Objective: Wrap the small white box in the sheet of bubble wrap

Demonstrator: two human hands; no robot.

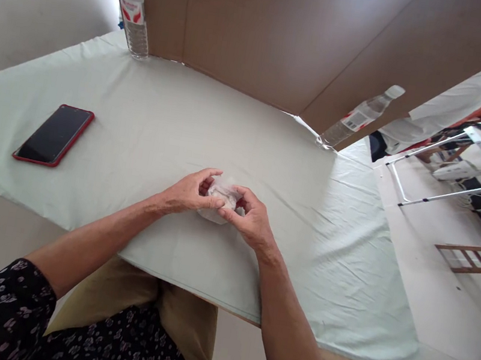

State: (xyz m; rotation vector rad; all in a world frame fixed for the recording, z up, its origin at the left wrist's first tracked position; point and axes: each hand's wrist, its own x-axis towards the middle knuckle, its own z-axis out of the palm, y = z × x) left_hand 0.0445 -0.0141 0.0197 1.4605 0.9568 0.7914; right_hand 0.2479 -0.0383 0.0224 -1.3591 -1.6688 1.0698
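Observation:
Between my two hands, near the front edge of the table, sits a crumpled wad of thin white material (223, 197), partly see-through at its edges. Whether it is plastic film or tissue I cannot tell. My left hand (195, 190) curves round its left side, with the thumb pressed on the top. From the right, my right hand (251, 215) grips it with thumb and bent fingers. Both thumbs nearly meet over the wad. Part of it is hidden behind the fingers.
A red-cased phone (54, 135) lies at the left on the pale green tablecloth (176, 127). Two water bottles, one at the back left (134, 14) and one at the right (360, 118), stand against a cardboard screen (256, 24). A wooden stool (474, 259) is beyond the table's right.

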